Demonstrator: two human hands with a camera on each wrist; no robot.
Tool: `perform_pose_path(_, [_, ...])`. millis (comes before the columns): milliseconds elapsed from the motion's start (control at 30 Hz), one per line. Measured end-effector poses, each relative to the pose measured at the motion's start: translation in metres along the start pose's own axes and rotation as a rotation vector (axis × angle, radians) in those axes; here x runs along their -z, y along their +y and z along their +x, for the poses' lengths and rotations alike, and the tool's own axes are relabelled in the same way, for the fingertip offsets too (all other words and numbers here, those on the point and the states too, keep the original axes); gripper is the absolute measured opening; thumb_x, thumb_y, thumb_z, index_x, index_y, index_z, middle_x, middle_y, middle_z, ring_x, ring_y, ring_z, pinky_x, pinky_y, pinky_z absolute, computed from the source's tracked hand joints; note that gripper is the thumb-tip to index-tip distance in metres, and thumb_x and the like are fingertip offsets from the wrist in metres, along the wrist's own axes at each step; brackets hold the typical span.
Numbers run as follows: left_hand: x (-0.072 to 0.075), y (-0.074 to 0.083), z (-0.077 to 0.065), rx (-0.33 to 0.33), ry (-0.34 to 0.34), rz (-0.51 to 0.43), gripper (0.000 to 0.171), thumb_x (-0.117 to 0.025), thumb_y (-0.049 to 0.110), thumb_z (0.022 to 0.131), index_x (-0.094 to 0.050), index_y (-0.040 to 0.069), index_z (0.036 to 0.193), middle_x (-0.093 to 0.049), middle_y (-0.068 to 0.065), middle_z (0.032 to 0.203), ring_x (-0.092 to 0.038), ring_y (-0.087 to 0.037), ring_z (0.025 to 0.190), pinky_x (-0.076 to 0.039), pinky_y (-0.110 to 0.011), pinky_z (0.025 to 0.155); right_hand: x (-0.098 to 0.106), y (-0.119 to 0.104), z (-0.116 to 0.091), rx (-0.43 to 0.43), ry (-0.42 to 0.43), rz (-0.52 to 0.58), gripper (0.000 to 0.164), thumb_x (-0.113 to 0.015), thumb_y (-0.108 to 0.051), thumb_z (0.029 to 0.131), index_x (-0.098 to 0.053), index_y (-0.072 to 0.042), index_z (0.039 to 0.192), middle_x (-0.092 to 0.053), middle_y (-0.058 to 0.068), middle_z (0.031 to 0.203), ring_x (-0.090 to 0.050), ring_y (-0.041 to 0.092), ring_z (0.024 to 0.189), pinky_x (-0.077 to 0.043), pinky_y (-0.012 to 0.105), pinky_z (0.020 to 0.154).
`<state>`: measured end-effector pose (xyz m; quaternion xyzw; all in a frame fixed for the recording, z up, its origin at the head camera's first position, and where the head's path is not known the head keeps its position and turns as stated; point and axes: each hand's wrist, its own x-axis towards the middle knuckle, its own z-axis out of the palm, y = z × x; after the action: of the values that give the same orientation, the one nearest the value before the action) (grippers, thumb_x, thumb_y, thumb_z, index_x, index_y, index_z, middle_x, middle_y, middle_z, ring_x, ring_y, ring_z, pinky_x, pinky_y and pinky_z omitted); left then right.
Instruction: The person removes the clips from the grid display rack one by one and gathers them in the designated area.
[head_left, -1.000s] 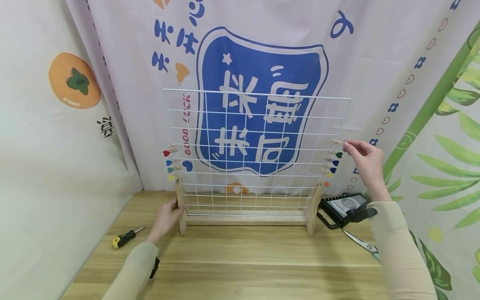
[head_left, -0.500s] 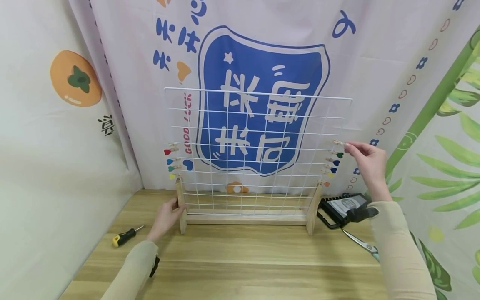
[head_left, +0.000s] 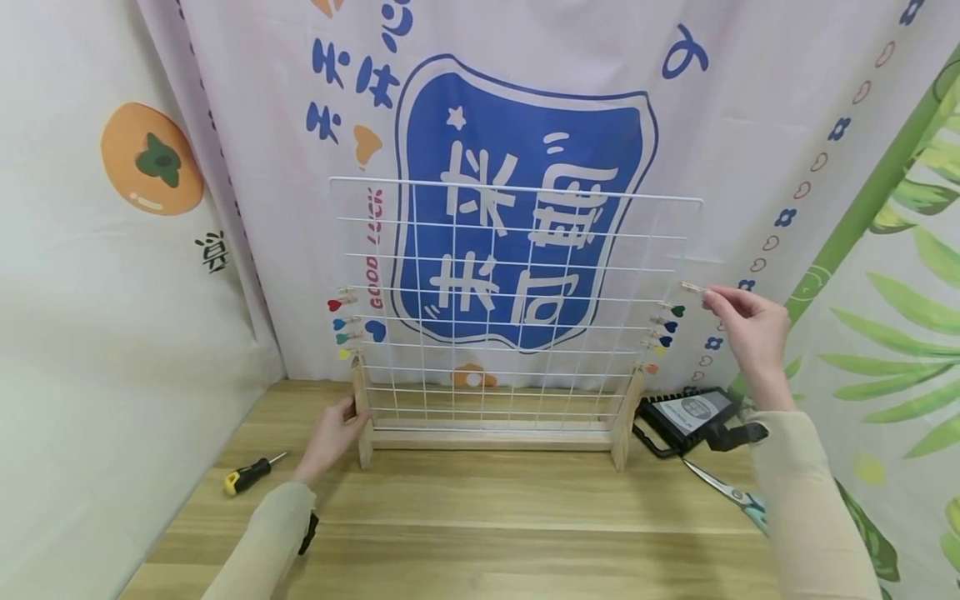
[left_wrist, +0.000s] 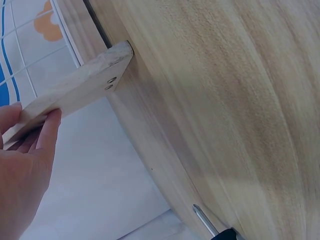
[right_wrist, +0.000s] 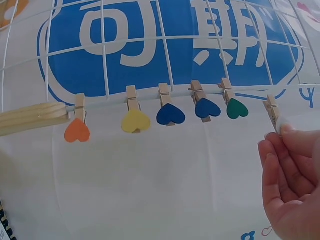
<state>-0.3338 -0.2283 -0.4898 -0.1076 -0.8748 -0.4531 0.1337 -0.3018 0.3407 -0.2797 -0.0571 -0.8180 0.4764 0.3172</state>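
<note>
A white wire grid (head_left: 491,296) stands upright in a wooden stand (head_left: 491,440). My right hand (head_left: 750,329) pinches a small wooden clothespin (right_wrist: 272,111) between thumb and fingers, just outside the grid's right edge. Something whitish on this clothespin is mostly covered by the thumb. Along that edge hang several clothespins with hearts: an orange heart (right_wrist: 77,131), a yellow heart (right_wrist: 136,121), two blue hearts (right_wrist: 171,115) and a green heart (right_wrist: 237,109). My left hand (head_left: 333,435) grips the stand's left wooden upright (left_wrist: 75,82), thumb on one side and fingers on the other.
More heart clothespins (head_left: 341,321), red, blue, teal and yellow, line the grid's left edge. A screwdriver (head_left: 251,477) lies at the left of the wooden table (head_left: 480,533). Scissors (head_left: 723,487) and a black spiral-bound item (head_left: 686,417) lie at the right. Printed curtains surround the table.
My right hand has moved slightly right, carrying the clothespin from the grid's right edge to just beyond it. The left hand has stayed on the upright.
</note>
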Motion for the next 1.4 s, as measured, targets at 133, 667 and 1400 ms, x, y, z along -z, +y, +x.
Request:
perform_pose_path(133, [0.0,-0.001,0.0,-0.006,0.002,0.005,0.032,-0.059,0.002,0.097,-0.056,-0.018,0.122,-0.062,-0.038,0.12,-0.063,-0.048,0.115,-0.057,-0.05,0.094,0.004,0.001,-0.004,0.01,-0.008,0.024,0.042,-0.066,-0.041,0.094,-0.068,-0.01,0.122,-0.066,-0.034,0.085,-0.061,-0.01,0.085,-0.048,0.001,0.077])
perform_pose_path(667, [0.001,0.0,0.001,-0.01,0.014,0.005,0.031,-0.06,0.001,0.096,-0.057,-0.018,0.12,-0.064,-0.038,0.118,-0.064,-0.048,0.113,-0.057,-0.051,0.094,0.009,0.032,-0.054,0.001,-0.097,0.033,0.037,-0.067,-0.036,0.095,-0.068,-0.01,0.122,-0.066,-0.037,0.088,-0.062,-0.013,0.086,-0.046,0.001,0.078])
perform_pose_path(1400, [0.0,-0.002,0.001,-0.008,-0.007,-0.018,0.036,-0.059,0.003,0.097,-0.054,-0.019,0.125,-0.061,-0.038,0.122,-0.062,-0.049,0.116,-0.055,-0.051,0.096,-0.059,0.101,-0.137,-0.029,-0.27,0.065,0.029,-0.072,-0.021,0.092,-0.072,0.0,0.111,-0.077,-0.008,0.098,-0.065,-0.01,0.08,-0.055,0.009,0.07])
